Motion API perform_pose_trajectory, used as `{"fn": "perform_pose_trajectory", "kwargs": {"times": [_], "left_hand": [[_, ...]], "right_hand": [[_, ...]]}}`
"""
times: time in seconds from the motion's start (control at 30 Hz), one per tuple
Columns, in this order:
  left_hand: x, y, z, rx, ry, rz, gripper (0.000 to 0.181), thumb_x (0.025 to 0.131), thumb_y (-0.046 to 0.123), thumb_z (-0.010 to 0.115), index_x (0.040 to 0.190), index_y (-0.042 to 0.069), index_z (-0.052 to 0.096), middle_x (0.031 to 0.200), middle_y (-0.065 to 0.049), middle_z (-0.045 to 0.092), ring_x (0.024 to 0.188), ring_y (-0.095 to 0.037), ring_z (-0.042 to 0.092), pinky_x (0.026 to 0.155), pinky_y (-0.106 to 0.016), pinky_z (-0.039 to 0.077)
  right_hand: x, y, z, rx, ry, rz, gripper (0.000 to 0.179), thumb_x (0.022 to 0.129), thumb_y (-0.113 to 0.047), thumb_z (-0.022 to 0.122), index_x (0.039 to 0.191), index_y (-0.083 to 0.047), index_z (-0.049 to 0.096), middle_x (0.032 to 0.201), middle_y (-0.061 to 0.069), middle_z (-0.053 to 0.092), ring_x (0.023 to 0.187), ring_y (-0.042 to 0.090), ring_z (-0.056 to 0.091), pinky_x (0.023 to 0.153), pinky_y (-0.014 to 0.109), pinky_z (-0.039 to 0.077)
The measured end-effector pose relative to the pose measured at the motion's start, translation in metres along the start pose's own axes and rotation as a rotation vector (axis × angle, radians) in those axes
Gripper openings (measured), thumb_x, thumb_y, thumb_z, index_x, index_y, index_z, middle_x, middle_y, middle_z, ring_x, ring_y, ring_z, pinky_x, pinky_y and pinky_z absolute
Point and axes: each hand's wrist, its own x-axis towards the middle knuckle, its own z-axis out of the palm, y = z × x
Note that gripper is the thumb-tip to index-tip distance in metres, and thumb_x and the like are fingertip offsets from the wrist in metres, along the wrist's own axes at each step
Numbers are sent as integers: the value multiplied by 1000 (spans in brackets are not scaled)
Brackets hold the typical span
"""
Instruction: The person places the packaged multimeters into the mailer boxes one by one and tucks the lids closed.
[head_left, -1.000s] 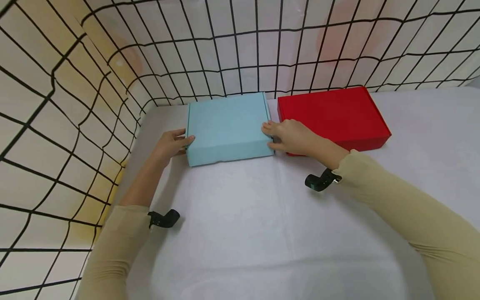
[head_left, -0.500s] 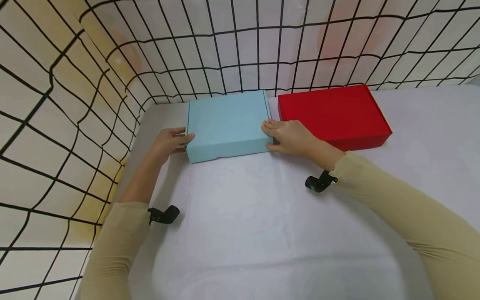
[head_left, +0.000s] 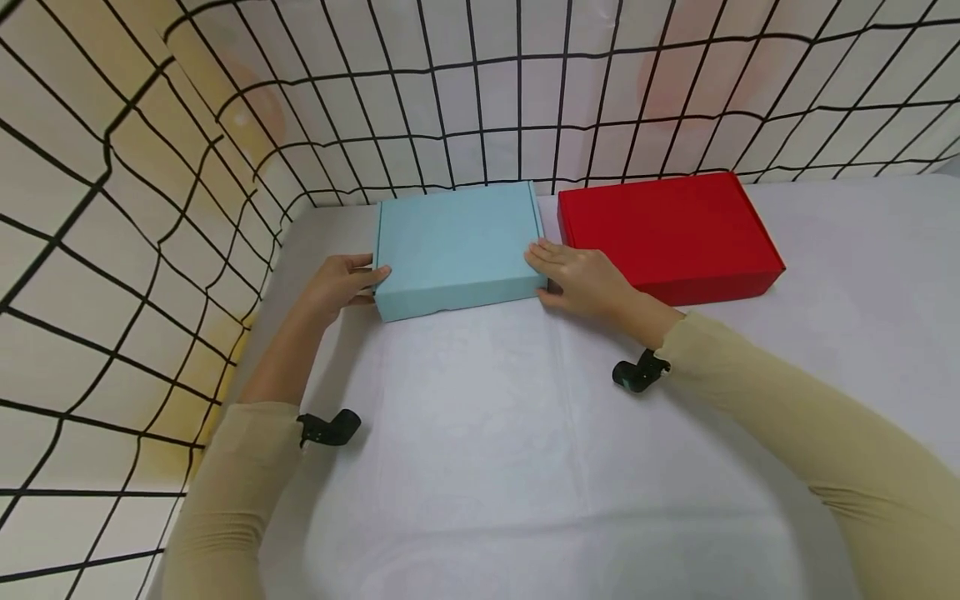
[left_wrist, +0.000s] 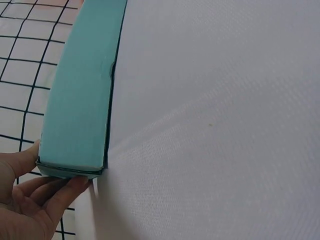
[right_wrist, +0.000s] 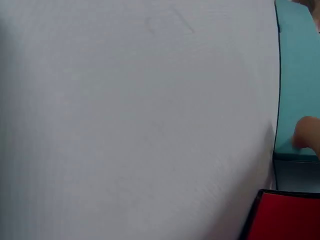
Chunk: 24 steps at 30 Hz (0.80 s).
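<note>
A flat light blue cardboard box point(head_left: 457, 233) lies on the white-covered table against the back grid. My left hand point(head_left: 337, 285) holds its left end near the front corner, thumb over the top edge and fingers against the end face. In the left wrist view, the left hand point(left_wrist: 35, 200) is at the end of the box's long front side point(left_wrist: 82, 95). My right hand point(head_left: 581, 279) holds the right end, with fingers over the top edge and thumb by the front corner. The right thumb point(right_wrist: 307, 134) shows against the front face in the right wrist view.
A red box point(head_left: 675, 237) lies right of the blue one, a narrow gap between them, close to my right hand. Black wire grid point(head_left: 517, 100) rises behind the boxes and along the left side. White cloth point(head_left: 465, 433) covers the table.
The blue box's near edge has shifted slightly away from me, toward the back grid, with both hands still on its ends. My right wrist has turned a little. The red box stays put.
</note>
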Motion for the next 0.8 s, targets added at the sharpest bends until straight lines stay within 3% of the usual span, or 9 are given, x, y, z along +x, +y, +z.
{"fn": "perform_pose_trajectory", "kwargs": {"times": [0.3,0.57,0.8], "left_hand": [[-3,3,2,24,-9,1,67,90,32,55,142,1,25,142,-16,36,113,-34,53,105,-44,32],[-3,2,3,-13,1,10,68,90,30,55,143,2,22,144,-17,33,121,-31,46,98,-41,40],[-3,0,4,2,4,7,69,91,32,54,144,4,21,146,-16,28,122,-32,46,101,-42,37]], "right_hand": [[-4,-6,2,-34,18,-6,59,73,-16,75,124,4,53,124,20,55,117,33,51,91,42,45],[-4,-8,5,-60,72,-17,54,74,-11,74,122,5,55,122,20,56,116,33,52,95,42,42],[-6,-8,4,-65,81,-26,51,74,-5,72,121,6,55,121,21,57,114,34,53,95,43,42]]}}
